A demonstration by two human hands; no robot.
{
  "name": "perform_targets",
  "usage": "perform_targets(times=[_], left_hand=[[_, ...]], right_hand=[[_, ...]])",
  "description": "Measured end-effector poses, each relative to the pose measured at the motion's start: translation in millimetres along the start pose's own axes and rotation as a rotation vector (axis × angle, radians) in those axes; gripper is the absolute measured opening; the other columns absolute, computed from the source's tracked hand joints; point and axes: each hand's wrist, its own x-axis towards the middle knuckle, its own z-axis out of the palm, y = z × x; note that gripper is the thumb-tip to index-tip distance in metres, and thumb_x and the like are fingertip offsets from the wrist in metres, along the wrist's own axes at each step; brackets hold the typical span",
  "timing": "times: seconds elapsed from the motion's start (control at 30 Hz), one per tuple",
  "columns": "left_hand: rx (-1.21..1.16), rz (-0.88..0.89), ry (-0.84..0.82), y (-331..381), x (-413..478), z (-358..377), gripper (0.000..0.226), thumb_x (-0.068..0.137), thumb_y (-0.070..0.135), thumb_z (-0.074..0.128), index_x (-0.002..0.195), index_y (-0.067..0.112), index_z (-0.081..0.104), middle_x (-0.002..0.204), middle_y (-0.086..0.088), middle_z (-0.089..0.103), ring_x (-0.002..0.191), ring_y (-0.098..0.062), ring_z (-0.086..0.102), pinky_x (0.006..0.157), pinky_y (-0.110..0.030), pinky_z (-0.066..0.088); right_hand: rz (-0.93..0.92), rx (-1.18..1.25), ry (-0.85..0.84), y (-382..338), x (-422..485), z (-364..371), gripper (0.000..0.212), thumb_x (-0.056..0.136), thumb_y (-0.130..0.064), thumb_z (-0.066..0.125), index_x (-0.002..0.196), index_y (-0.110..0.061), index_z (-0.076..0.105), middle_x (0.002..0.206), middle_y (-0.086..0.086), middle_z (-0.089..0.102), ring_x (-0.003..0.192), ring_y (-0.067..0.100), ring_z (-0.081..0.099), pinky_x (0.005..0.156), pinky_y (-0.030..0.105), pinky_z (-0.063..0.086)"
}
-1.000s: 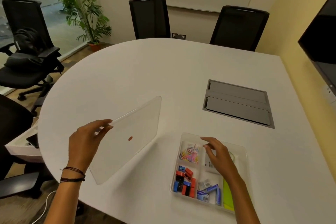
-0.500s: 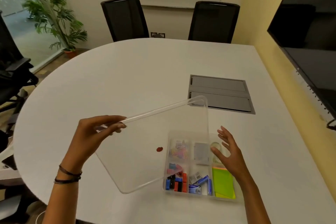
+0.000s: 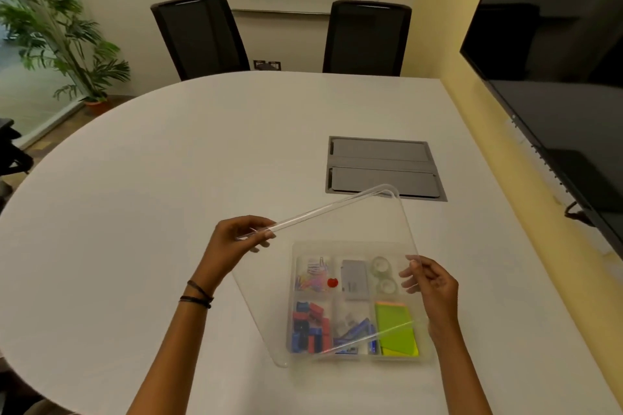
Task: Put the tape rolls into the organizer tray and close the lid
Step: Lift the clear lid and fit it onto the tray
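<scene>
A clear organizer tray (image 3: 425, 358) sits on the white table near its front edge. Two clear tape rolls (image 3: 384, 274) lie in its back right compartment. The other compartments hold paper clips, a grey box, binder clips, staples and green sticky notes. A clear lid (image 3: 337, 229) with a red dot hovers tilted above the tray. My left hand (image 3: 240, 239) pinches the lid's far left edge. My right hand (image 3: 429, 283) holds the lid's right edge with its fingertips.
A grey cable hatch (image 3: 382, 168) is set into the table (image 3: 168, 178) behind the tray. Two black chairs (image 3: 365, 37) stand at the far side. A dark screen (image 3: 556, 77) hangs on the right wall. A plant (image 3: 60, 37) stands far left.
The lid has swung from the left to above the tray. My right hand has left the tray and taken the lid's right edge.
</scene>
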Motion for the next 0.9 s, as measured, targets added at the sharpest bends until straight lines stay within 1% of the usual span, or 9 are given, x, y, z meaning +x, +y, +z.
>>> perform_targets(times=[0.13,0.23,0.33,0.47,0.57,0.63,0.7,0.8,0.9], left_hand=[[-0.042,-0.068,0.058,-35.4,5.9,19.2,0.024,0.086,0.009,0.067,0.092,0.031,0.071,0.076,0.004,0.075,0.072,-0.014,0.070,0.059,-0.016,0.057],[-0.166,-0.137,0.197,-61.6,4.2,34.0,0.026,0.092,0.012,0.058,0.115,0.025,0.061,0.093,-0.003,0.070,0.080,-0.017,0.069,0.062,-0.019,0.059],[-0.260,-0.223,0.269,-85.4,-2.1,51.7,0.035,0.097,0.014,0.049,0.131,0.017,0.046,0.101,-0.007,0.066,0.084,-0.019,0.067,0.064,-0.021,0.059],[-0.244,-0.314,0.203,-107.8,-11.4,78.9,0.033,0.098,0.011,0.047,0.131,0.011,0.045,0.111,-0.012,0.062,0.095,-0.022,0.064,0.069,-0.018,0.058],[-0.191,-0.318,0.166,-112.7,-15.9,97.9,0.028,0.100,0.010,0.042,0.126,0.016,0.049,0.121,-0.003,0.057,0.110,-0.019,0.055,0.088,-0.022,0.049],[-0.123,-0.324,0.174,-114.7,-16.4,107.6,0.032,0.101,0.011,0.040,0.132,0.011,0.047,0.125,0.000,0.053,0.113,-0.016,0.051,0.096,-0.026,0.043],[-0.037,-0.340,0.179,-118.3,-16.0,114.2,0.033,0.101,0.011,0.038,0.132,0.007,0.048,0.123,0.000,0.054,0.110,-0.014,0.051,0.097,-0.027,0.041],[0.088,-0.352,0.141,-126.4,-17.1,119.2,0.028,0.101,0.010,0.038,0.121,0.005,0.057,0.114,-0.007,0.063,0.097,-0.018,0.058,0.096,-0.032,0.049],[0.179,-0.334,0.099,-133.4,-20.4,122.0,0.027,0.101,0.009,0.039,0.121,0.005,0.057,0.117,-0.016,0.065,0.103,-0.024,0.062,0.096,-0.032,0.049]], right_hand=[[0.073,-0.041,0.041,14.7,0.6,-6.2,0.015,0.090,-0.011,0.057,0.091,-0.018,0.070,0.061,-0.004,0.072,0.045,0.004,0.058,0.043,0.011,0.046],[0.125,-0.058,0.059,23.9,0.9,-11.4,0.013,0.091,-0.011,0.057,0.095,-0.016,0.069,0.057,-0.005,0.071,0.043,0.003,0.056,0.042,0.010,0.044],[0.174,-0.051,0.095,31.0,0.3,-14.4,0.014,0.091,-0.013,0.057,0.098,-0.018,0.068,0.057,-0.004,0.071,0.043,0.002,0.056,0.042,0.010,0.045],[0.251,-0.038,0.173,45.6,-0.3,-18.6,0.020,0.092,-0.014,0.056,0.110,-0.014,0.065,0.072,0.006,0.069,0.045,0.003,0.059,0.043,0.011,0.049],[0.295,-0.022,0.233,57.7,-0.4,-20.7,0.023,0.092,-0.013,0.056,0.114,-0.010,0.062,0.074,0.009,0.067,0.042,0.002,0.060,0.041,0.010,0.048],[0.328,-0.036,0.269,65.0,0.4,-21.7,0.024,0.091,-0.013,0.057,0.114,-0.006,0.062,0.074,0.010,0.066,0.045,0.008,0.060,0.041,0.009,0.049],[0.349,-0.080,0.316,73.4,1.6,-24.2,0.025,0.090,-0.012,0.059,0.112,-0.001,0.063,0.078,0.014,0.067,0.055,0.016,0.059,0.042,0.007,0.049],[0.355,-0.184,0.370,83.1,1.8,-27.7,0.024,0.088,-0.009,0.061,0.108,0.002,0.065,0.096,0.023,0.071,0.076,0.027,0.065,0.056,0.007,0.052],[0.340,-0.368,0.385,86.9,-1.0,-26.7,0.026,0.089,-0.008,0.059,0.112,0.003,0.064,0.111,0.023,0.069,0.101,0.034,0.065,0.087,0.034,0.052]])
